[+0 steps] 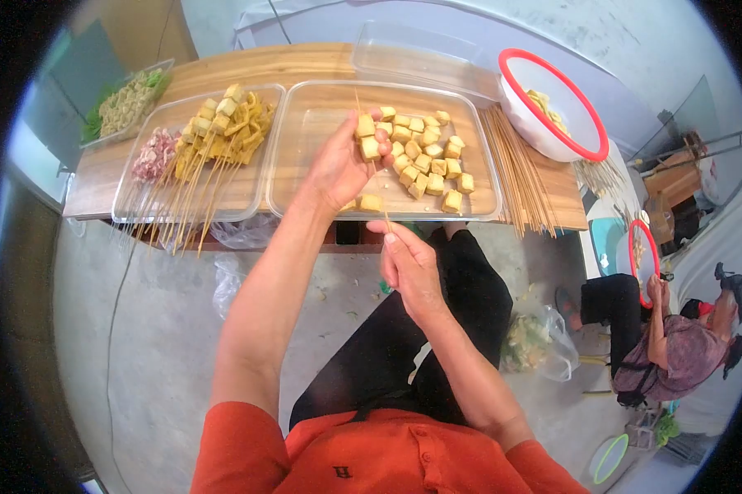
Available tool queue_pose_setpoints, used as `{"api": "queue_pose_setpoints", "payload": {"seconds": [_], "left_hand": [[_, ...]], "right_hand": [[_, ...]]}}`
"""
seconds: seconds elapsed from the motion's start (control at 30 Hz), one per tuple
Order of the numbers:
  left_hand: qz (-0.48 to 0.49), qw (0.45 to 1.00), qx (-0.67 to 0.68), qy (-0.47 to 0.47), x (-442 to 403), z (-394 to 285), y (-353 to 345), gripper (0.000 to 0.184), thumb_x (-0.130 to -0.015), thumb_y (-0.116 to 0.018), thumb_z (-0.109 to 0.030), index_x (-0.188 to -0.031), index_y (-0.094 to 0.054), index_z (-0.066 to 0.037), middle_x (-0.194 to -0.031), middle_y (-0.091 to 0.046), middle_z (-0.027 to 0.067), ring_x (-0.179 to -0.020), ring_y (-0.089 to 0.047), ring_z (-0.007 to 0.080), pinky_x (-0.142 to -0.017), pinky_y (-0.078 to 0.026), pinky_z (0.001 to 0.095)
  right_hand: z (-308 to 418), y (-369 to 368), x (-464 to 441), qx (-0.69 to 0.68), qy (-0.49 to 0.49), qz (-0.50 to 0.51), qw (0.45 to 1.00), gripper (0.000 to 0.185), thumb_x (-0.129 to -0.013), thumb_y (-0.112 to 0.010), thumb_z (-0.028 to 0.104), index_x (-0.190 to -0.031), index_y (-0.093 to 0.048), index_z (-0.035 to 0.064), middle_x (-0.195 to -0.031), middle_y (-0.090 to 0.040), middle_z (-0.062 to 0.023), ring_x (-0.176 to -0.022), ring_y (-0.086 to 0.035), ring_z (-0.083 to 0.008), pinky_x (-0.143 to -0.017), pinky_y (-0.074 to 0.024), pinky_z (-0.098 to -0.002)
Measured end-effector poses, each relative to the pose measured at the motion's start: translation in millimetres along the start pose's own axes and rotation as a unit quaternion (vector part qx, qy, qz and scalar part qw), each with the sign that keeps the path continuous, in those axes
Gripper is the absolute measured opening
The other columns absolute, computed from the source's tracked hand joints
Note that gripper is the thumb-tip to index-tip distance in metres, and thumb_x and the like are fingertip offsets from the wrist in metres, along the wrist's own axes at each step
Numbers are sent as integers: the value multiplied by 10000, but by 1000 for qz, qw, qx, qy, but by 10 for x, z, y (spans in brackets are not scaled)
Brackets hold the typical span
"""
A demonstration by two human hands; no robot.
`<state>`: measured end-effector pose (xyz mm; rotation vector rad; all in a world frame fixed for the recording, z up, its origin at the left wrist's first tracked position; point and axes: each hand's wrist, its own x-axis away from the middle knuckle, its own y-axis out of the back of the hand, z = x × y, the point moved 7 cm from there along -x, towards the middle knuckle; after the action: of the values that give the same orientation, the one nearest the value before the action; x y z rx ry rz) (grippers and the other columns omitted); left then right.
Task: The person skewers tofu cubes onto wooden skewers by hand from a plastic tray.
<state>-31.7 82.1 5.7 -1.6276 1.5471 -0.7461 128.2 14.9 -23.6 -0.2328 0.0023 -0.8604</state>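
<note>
My left hand [338,169] is closed around two fried tofu cubes [368,137] threaded on a thin bamboo skewer [358,100], whose tip pokes out above them. The skewer's lower end is pinched between the thumb and fingers of my right hand [409,267], just in front of the table edge. Both hands are at the near side of a clear plastic tray [278,136]. Many loose tofu cubes [420,155] lie in its right half, and another cube [370,202] sits at the near edge beneath my left wrist.
Left of it, another clear tray [124,185] holds filled skewers [210,148] and pink meat [157,154]. Bare skewers [515,169] lie at right, beside a red-rimmed basket [599,156]. A seated person [675,354] works at far right. A plastic bag [544,342] rests on the floor.
</note>
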Motion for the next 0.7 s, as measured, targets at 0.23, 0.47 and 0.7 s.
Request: {"api": "queue_pose_setpoints", "payload": {"seconds": [0.23,0.47,0.7], "left_hand": [[-136,986,-87,-43,-52,-20,164,471,-1028,-360,-454,-1271,-451,-60,-1146,-597,151,-1008,-603,268,-874,-512,421],[-240,857,-384,-246,111,-762,364,367,-979,-528,-352,-1181,-575,-49,-1089,-630,135,-944,-633,255,-825,-520,386],[-158,394,-900,-96,0,-549,261,426,-785,-728,-232,-1175,-621,-99,-1151,-618,164,-1068,-598,353,-880,-492,457]], "right_hand": [[68,139,393,-42,-15,-21,999,304,-1023,-432,183,-1216,-597,15,-554,-398,65,-472,-340,-28,-457,-289,-191],[69,481,774,-55,-2,-62,997,313,-1028,-423,183,-1219,-590,1,-553,-408,62,-462,-342,-28,-446,-285,-191],[30,498,867,-79,-10,-75,994,317,-1028,-428,194,-1215,-591,-3,-543,-412,59,-449,-343,-29,-430,-280,-197]]}}
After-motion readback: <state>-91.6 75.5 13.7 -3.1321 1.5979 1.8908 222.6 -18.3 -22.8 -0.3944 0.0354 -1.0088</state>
